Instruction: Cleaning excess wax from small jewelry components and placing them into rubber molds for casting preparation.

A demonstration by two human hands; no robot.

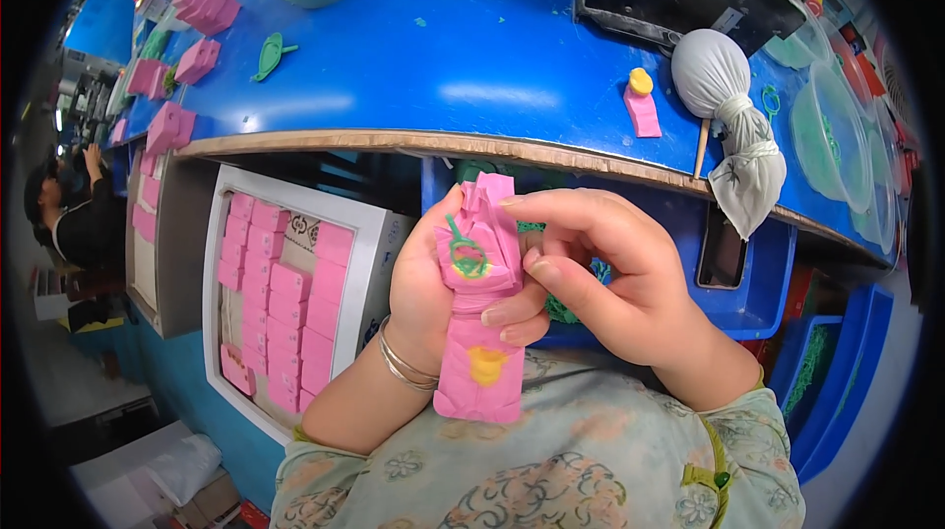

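A long pink paper packet (479,386) stands upright in front of my torso, its upper part gathered and folded. My left hand (415,278) is wrapped round its left side. On the packet's folded part lies a small green looped piece with a short stem (469,259), over a yellow patch. My right hand (615,278) grips the packet's right side with its lower fingers, while the index finger reaches to the creased top edge. The packet's back is hidden. Beyond my hands, a pink packet with a yellow top (643,116) rests on the blue table (443,57).
Left of me, a white-rimmed box (366,244) holds rows of pink packets. A tied white cloth bag (711,71) and a wooden stick (702,149) sit at the table's right edge. A phone (723,251) lies in a blue tray (773,278). Another person (74,204) is far left.
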